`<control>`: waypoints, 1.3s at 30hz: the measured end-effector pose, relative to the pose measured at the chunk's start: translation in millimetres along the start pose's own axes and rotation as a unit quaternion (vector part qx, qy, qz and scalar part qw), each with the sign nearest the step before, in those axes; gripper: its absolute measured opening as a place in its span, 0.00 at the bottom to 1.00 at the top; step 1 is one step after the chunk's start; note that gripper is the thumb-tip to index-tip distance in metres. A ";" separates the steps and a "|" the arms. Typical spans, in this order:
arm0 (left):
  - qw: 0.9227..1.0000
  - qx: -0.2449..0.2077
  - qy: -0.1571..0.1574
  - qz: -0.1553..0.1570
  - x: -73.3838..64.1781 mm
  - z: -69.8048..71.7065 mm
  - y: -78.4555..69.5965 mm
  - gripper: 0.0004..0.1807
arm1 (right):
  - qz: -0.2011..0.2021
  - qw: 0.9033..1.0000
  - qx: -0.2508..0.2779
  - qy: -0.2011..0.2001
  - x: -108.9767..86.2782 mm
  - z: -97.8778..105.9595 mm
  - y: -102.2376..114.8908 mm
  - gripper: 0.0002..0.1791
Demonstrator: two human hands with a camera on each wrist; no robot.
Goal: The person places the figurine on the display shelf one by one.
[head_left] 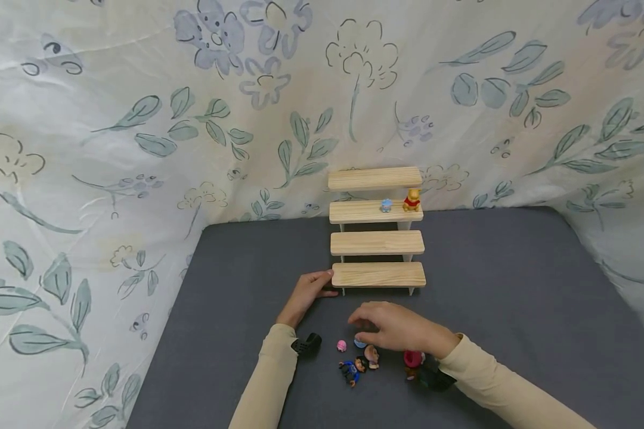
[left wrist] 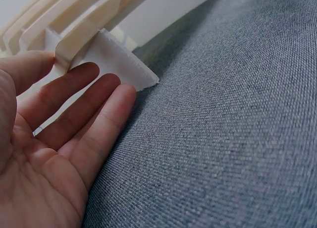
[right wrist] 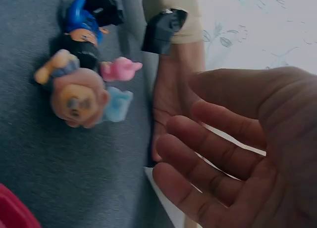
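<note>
A small stepped display shelf with pale wooden boards and white supports stands toward the back of the table. My left hand is at the left end of its lowest board; in the left wrist view the thumb touches the board's end and the loosely extended fingers lie by the white support. My right hand hovers over small toy figures, fingers loosely bent and holding nothing. Below it lie a round-headed brown figure, a light blue one, a pink one and a blue-clothed, dark-haired one.
A Winnie-the-Pooh figure and a small blue figure stand on the shelf's second board from the top. A red item lies partly hidden under the right wrist. Patterned cloth hangs behind the dark tabletop.
</note>
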State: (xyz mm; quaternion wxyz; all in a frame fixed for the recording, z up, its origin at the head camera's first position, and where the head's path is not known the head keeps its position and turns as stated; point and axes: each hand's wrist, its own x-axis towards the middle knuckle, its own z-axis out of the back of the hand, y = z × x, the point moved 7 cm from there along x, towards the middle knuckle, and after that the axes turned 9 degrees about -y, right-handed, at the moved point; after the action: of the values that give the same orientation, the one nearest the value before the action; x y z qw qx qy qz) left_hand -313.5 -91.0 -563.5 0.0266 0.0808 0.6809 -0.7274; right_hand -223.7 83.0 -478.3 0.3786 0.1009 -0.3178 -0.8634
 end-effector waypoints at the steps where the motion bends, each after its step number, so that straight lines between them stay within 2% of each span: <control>1: 1.000 0.000 0.000 -0.002 0.1 -0.1 -0.1 0.28 | -0.003 1.000 -0.002 0.004 -0.5 -2.8 -1.6 0.16; 7: 1.000 -0.003 0.002 -0.004 0.1 -0.8 -0.3 0.28 | -0.016 1.000 -0.012 0.022 -1.7 -14.9 -8.8 0.16; 14: 1.000 -0.004 0.003 -0.007 -0.1 -1.3 -0.5 0.28 | -0.006 0.999 -0.041 0.023 -1.7 -19.3 -11.0 0.12; 23: 1.000 -0.002 0.000 -0.004 0.8 -0.8 1.2 0.28 | 0.008 0.998 -0.049 0.029 -2.4 -26.5 -14.5 0.09; 32: 1.000 -0.001 0.002 -0.003 -1.7 -1.1 -0.1 0.28 | 0.008 0.998 -0.058 0.022 -0.5 -29.3 -14.2 0.07; 39: 1.000 0.004 0.001 -0.002 -0.9 -1.0 0.2 0.28 | -0.012 0.999 -0.037 0.009 -1.1 -29.1 -18.0 0.02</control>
State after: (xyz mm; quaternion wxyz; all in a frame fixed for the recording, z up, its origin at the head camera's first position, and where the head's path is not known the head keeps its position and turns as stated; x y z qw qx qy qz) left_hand -312.6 -90.1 -563.7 0.0246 0.0802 0.6778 -0.7304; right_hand -221.5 79.2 -512.2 0.3748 0.0984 -0.2814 -0.8779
